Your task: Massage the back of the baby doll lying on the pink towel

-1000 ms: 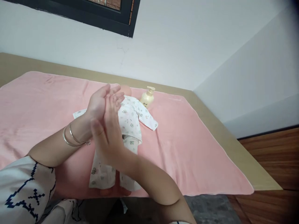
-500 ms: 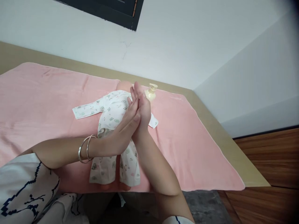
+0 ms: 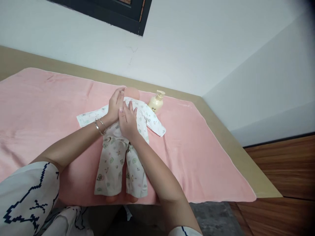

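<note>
A baby doll in a white printed top and trousers (image 3: 112, 167) lies on the pink blanket (image 3: 197, 157), its bald head (image 3: 132, 93) at the far end and its feet towards me. Over the doll's upper body, my left hand (image 3: 115, 105) and my right hand (image 3: 128, 124) are together, the right thumb and palm against the left hand's side. The fingers of both are stretched out, and neither hand holds anything I can see. Whether they touch the doll's top cannot be told. A cream pump bottle (image 3: 156, 102) is by the doll's shoulder.
The blanket covers much of a tan table (image 3: 221, 131) set against a white wall (image 3: 177, 49). A dark window frame (image 3: 118, 16) is above. Wood-grain panels (image 3: 278, 167) stand at the right, past the table's edge.
My hands were pressed palm to palm in front of the doll's shoulder and the bottle. Both have moved left and turned, uncovering the doll's right-hand sleeve and more of the bottle.
</note>
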Demonstrator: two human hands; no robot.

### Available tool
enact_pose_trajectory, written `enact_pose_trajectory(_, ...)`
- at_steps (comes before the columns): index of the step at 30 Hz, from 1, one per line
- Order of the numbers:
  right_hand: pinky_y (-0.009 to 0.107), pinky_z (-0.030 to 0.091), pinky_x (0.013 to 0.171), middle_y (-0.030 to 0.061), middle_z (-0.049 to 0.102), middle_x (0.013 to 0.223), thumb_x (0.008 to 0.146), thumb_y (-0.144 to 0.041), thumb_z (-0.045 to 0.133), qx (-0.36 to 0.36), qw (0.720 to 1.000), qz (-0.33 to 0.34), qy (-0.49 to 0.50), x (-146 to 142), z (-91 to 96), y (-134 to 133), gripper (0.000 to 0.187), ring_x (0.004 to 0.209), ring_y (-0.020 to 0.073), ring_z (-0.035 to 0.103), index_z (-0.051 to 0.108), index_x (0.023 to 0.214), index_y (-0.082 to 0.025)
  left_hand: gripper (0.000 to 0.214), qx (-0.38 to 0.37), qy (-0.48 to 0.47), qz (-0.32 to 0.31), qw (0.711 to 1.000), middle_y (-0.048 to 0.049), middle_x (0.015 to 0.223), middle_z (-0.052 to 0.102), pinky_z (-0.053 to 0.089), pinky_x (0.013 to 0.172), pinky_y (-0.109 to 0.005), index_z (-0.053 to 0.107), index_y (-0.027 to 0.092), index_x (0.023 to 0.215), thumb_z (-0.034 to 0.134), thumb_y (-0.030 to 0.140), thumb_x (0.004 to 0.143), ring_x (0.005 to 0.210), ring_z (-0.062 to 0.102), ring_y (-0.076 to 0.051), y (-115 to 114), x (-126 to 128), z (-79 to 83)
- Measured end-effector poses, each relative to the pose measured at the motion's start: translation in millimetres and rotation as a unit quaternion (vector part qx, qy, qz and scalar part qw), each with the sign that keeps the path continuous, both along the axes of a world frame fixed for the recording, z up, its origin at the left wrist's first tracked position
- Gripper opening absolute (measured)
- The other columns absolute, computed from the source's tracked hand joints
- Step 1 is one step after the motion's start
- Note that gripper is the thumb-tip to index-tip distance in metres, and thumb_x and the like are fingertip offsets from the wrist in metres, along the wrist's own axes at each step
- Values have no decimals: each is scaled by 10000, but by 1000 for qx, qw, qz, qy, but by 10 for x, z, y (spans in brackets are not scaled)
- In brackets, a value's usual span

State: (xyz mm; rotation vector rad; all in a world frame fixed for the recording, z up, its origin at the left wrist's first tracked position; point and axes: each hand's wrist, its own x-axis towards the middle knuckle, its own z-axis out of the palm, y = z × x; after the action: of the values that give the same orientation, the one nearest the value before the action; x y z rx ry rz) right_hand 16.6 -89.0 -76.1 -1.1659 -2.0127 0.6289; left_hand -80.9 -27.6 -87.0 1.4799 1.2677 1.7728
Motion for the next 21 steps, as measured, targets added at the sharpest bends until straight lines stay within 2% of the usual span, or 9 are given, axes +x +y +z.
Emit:
enact_pose_trajectory(3,606,-10,1274,125,491,1552,1081,-422,230,42,990,26,-130,165,-146,360,571,1544,319,266,480,1493,-115,445,-30,70,8,997,-118,1170,711,492,1019,-346,648,185,1079,388,541,1016,1123,652,-240,186,-54,-307)
enact_pose_trajectory(6,579,106,1277,69,465,1578,1076,-426,261,63,986,44,-146,381,-231,599,527,1537,287,292,524,1467,-194,429,-14,121,25,992,-120,1136,719,488,992,-349,649,188,1102,349,487,1030,1079,657,-236,220,-58,-413)
enact_pose_trajectory(9,540,161,1277,145,386,1617,1059,-412,282,17,990,-57,-126,502,-306,686,566,1545,293,272,472,1495,-107,416,-8,147,35,988,-131,1135,718,480,983,-360,644,187,1111,324,442,1038,1075,654,-244,191,-45,-393)
enact_pose_trajectory(11,555,165,1270,240,367,1602,1045,-389,292,-11,981,-135,-136,468,-335,621,606,1542,334,263,438,1491,-6,403,-11,146,40,988,-123,1122,720,481,969,-359,635,195,1108,313,428,1043,1059,654,-242,172,-39,-380)
enact_pose_trajectory(13,591,185,1251,320,334,1587,1029,-351,306,-10,971,-170,-165,360,-330,481,631,1540,383,240,400,1481,78,393,-10,138,42,990,-113,1087,724,485,949,-355,629,203,1073,297,411,1049,1032,659,-236,157,-35,-389)
enact_pose_trajectory(15,601,185,1248,315,319,1596,996,-287,347,23,970,-131,-203,248,-293,350,619,1543,395,224,384,1495,77,379,-11,132,45,990,-104,1041,727,491,919,-353,623,207,1018,295,394,1051,995,666,-231,141,-33,-413)
enact_pose_trajectory(17,581,161,1266,224,354,1614,943,-208,392,61,970,-38,-232,206,-239,325,599,1547,358,239,425,1508,-14,362,-17,128,51,990,-96,1004,727,494,888,-348,616,209,978,304,379,1050,962,670,-226,124,-32,-435)
enact_pose_trajectory(19,562,135,1281,110,439,1591,919,-173,402,76,969,55,-230,265,-198,446,567,1541,303,281,518,1472,-138,352,-22,133,53,989,-92,957,724,494,851,-346,613,209,960,311,366,1049,913,671,-224,107,-31,-443)
enact_pose_trajectory(21,577,126,1280,40,504,1551,968,-238,382,57,975,93,-191,383,-194,655,492,1532,271,313,587,1415,-233,363,-23,148,52,987,-94,916,718,491,820,-349,612,207,941,303,360,1052,864,666,-225,95,-25,-437)
